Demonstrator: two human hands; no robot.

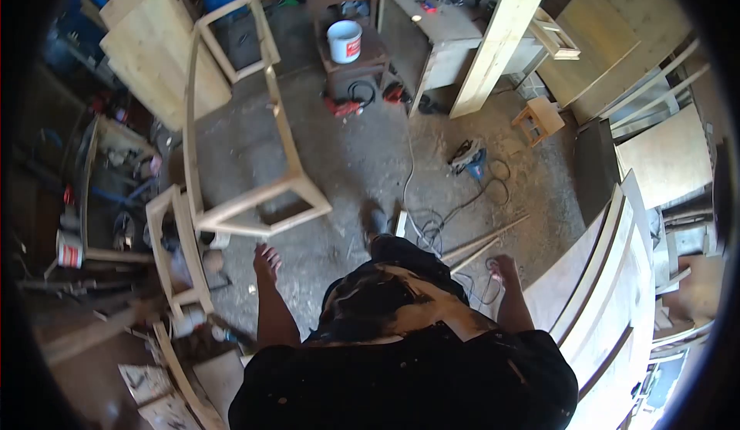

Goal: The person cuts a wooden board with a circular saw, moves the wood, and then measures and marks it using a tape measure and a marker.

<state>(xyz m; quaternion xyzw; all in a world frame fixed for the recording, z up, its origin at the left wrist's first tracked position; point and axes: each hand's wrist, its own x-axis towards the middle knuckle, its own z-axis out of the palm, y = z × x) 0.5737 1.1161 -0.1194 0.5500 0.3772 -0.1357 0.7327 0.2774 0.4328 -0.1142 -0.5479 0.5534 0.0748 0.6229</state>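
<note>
My left hand [267, 262] hangs low at the left of my body, just below the near corner of a light wooden frame [289, 141], with a gap between them. Its fingers are loosely curled and a little apart, with nothing seen in them. On the other side, my right hand [502, 268] hangs beside my body, near thin wooden strips [482, 246] on the floor. Its fingers are partly bent, and no object shows in it. A shoe [378, 220] shows ahead of my dark, stained clothes.
A white bucket [344, 42] stands on a brown chair [358, 67]. A blue power tool [474, 160] and its cable lie on the floor [339, 145]. A tall plank [501, 44] leans by a desk [455, 37]. Large panels [601, 291] stand at right.
</note>
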